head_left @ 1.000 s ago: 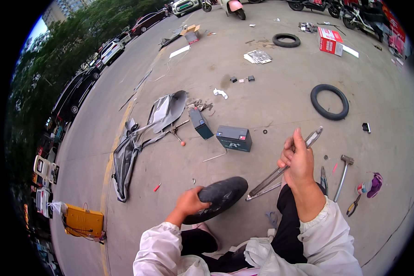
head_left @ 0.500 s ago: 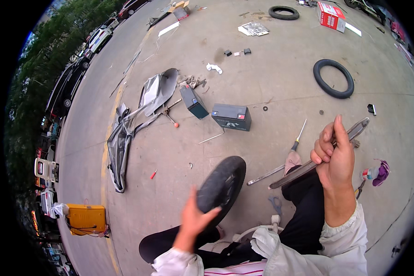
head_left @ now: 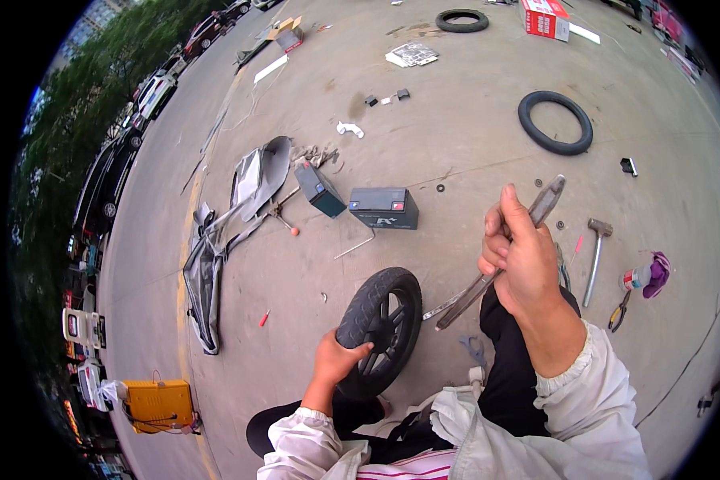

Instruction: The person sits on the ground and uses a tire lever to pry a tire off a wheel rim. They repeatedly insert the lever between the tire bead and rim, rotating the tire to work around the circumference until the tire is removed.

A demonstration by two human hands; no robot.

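My left hand [head_left: 336,360] is closed round the near left side of a small wheel with a black tyre [head_left: 364,324], its thumb by the spokes. The wheel stands tilted in front of my legs, spoked face to the right. Raised on the right, my right hand [head_left: 524,260] has its fingers wrapped round a flat steel tyre lever [head_left: 548,198]. The lever's lower end points toward the wheel, a short way off it. Behind that end lies another metal bar [head_left: 437,307], partly hidden. Grey scissors [head_left: 473,347] lie by my right knee.
Two dark batteries [head_left: 386,210] stand ahead. Right of me lie a hammer [head_left: 594,260], pliers [head_left: 618,310] and a jar [head_left: 634,278] with purple cloth. A loose tyre [head_left: 578,146] lies farther off. Grey sheeting [head_left: 206,280] and a yellow case [head_left: 158,406] are left.
The wheel has turned so its spoked face shows. My right hand with the tyre lever has come left, toward the wheel. The view has shifted, and the hammer is now uncovered.
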